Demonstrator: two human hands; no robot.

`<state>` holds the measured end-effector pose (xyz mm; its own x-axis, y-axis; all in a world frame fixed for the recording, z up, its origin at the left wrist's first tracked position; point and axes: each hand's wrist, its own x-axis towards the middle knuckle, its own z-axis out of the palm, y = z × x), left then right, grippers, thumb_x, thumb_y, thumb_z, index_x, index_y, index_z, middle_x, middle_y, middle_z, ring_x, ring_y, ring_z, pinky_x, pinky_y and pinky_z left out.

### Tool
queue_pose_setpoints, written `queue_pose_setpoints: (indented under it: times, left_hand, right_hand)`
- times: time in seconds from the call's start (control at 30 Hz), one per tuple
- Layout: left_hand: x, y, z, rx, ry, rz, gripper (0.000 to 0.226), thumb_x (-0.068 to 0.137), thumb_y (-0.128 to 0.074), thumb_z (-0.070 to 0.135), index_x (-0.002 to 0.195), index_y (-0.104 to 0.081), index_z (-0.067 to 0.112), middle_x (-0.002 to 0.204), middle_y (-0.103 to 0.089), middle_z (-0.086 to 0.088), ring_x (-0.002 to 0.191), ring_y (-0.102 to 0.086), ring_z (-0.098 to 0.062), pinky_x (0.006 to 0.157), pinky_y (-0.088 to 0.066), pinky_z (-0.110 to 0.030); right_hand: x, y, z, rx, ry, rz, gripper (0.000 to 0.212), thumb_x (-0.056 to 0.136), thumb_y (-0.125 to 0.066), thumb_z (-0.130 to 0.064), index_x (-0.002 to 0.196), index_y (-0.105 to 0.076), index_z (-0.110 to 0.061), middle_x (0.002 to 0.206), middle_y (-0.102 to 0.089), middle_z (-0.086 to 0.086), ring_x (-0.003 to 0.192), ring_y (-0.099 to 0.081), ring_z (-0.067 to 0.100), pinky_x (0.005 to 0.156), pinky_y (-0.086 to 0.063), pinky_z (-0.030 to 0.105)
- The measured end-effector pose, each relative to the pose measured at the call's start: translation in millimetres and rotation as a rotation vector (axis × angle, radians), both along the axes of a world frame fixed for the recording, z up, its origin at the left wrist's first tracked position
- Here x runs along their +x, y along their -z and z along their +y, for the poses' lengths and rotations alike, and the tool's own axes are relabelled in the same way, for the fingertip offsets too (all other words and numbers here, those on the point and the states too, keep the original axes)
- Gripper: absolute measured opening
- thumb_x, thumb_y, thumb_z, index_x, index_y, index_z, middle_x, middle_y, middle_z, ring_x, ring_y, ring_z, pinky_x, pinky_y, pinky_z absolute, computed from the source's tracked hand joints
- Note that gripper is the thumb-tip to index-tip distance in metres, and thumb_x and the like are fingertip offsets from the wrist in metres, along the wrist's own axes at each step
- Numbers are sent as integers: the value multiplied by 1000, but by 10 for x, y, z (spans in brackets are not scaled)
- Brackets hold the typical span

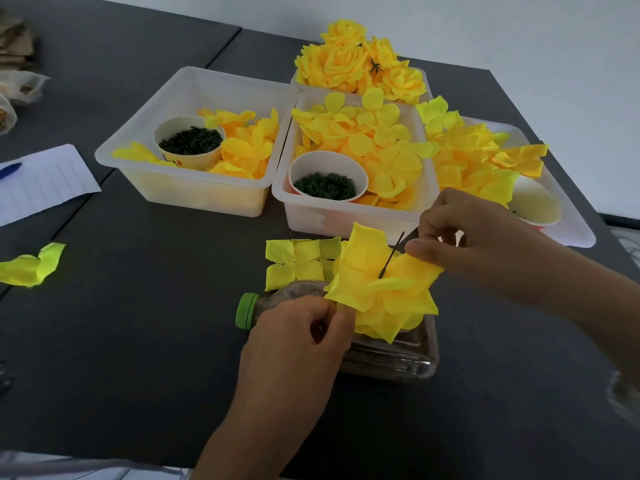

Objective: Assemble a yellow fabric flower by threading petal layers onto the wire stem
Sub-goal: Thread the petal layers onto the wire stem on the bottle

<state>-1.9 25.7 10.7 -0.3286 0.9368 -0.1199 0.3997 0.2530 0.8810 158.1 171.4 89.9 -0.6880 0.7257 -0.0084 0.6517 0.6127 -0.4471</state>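
The half-built yellow fabric flower [377, 292] is held just above a clear plastic bottle [388, 358], which lies on its side on the dark table [138, 323] with its green cap [246, 310] pointing left. The flower's lower left petal edge is pinched by the left hand [304, 327], thumb and fingers curled onto the fabric. A thin dark wire stem [391, 255] is seen rising at a slant out of the flower's middle. The upper right petal is pinched by the right hand [464, 233], thumb pressed to fingertips just beside the stem's top; whether the stem itself is touched cannot be told. A flat pale-yellow petal layer [298, 259] is laid just behind the bottle's neck, partly tucked under the flower.

Behind the bottle, three translucent bins are lined up. The middle bin [346, 216] is filled with loose petals and a paper cup [327, 176] of small dark green pieces. The left bin [180, 188] is stocked with deeper yellow petals and a second cup [188, 138] of green pieces. The right bin [575, 233] is heaped with petals, a third cup [535, 202] at its near end. Further behind, finished yellow roses [360, 60] are piled in another container. Far left of the bottle, a stray petal piece [31, 266] is left on the table, and beyond it a lined sheet of paper [45, 181] with a blue pen [10, 169].
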Motion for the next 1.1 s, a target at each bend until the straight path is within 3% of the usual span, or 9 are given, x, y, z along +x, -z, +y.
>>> queue_pose_setpoints:
  times: [0.27, 0.5, 0.57, 0.67, 0.87, 0.97, 1.1]
  left_hand:
    - [17, 11, -37, 67, 2, 11, 40, 83, -44, 54, 59, -57, 26, 72, -61, 10, 67, -56, -6, 64, -52, -35]
    - [3, 8, -39, 70, 0, 30, 39, 83, -42, 53, 58, -55, 27, 64, -57, 15, 60, -52, -3, 57, -39, -24]
    - [0, -2, -34, 67, -1, 30, 39, 83, -41, 54, 58, -55, 28, 71, -60, 16, 70, -55, -1, 58, -44, -28]
    - [-14, -12, -21, 57, 0, 24, 38, 83, -41, 54, 58, -54, 29, 75, -62, 10, 83, -57, -2, 73, -53, -34]
    - [-17, -6, -22, 43, 6, 35, 38, 83, -42, 55, 59, -55, 29, 74, -61, 10, 78, -56, 2, 68, -52, -29]
    - [-14, 0, -14, 46, -4, 32, 39, 81, -42, 56, 57, -55, 28, 72, -61, 13, 75, -52, 13, 64, -45, -21]
    - [-19, 18, -12, 57, -19, 23, 38, 82, -43, 56, 57, -57, 30, 74, -61, 13, 72, -55, 7, 62, -50, -31]
  right_hand:
    - [43, -80, -107, 67, 39, -156, 31, 83, -60, -44, 60, -49, -26, 78, -46, -5, 68, -43, 0, 56, -29, 15]
    - [14, -47, -49, 36, 44, -132, 30, 85, -62, -43, 63, -51, -26, 81, -49, -5, 70, -45, 7, 61, -34, 24]
    - [-4, -22, -9, 28, 45, -113, 30, 86, -63, -41, 64, -52, -23, 82, -50, -3, 71, -46, 10, 61, -34, 26]
    - [-24, 15, 43, 16, 33, -77, 30, 87, -64, -39, 66, -54, -19, 80, -51, 1, 69, -46, 12, 62, -37, 29]
    - [-45, 78, 103, 12, 23, -46, 30, 87, -63, -39, 64, -52, -24, 77, -47, -7, 68, -44, 7, 59, -32, 27]
    - [-78, 114, 153, 27, 22, -38, 29, 87, -62, -42, 67, -55, -22, 80, -47, -8, 69, -45, 7, 59, -31, 27]
    - [-133, 147, 212, 24, 18, -37, 33, 84, -59, -51, 70, -57, -21, 82, -47, -7, 71, -46, 8, 61, -33, 28]
